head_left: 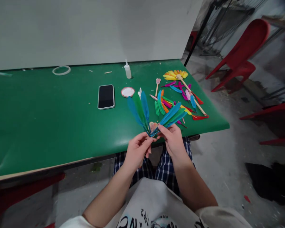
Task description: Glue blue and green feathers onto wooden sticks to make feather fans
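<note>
Pinching blue-and-green feathers (pixel 140 110) by the stems, above the near edge of the green table (pixel 85 133)

Could lose the fanned spread through too light a pinch, gripping only near the narrow lower ends and leaving the long upper parts unsupported. Could cross or twist the stems through uneven pressure between the left hand (pixel 139 147) and the right hand (pixel 173 139). Might also knock the pinkish piece (pixel 153 126) askew with a nudge of the right thumb, or crease the soft vanes by squeezing too high. Might snag on the loose feathers (pixel 157 108) just beyond by dipping or drifting forward.

Looks like a wide V: split into two bunches, blue around green, leaning outward to either side and narrowing to meet at the bottom. Pinkish and pale between the bunches, rounded at the top, partly hidden lower down by stems and fingers. Cannot tell whether glued at the base or merely held together.

Pinching with left thumb and fingertips where the stems converge; pinching with right thumb and fingers at the foot of the right-hand bunch, close beside the pinkish piece.

Lying farther back on the table: a yellow feather fan (pixel 171 75), a phone (pixel 106 96) and a small oval dish (pixel 127 92). Standing behind the dish: a squeeze bottle (pixel 128 72).
</note>
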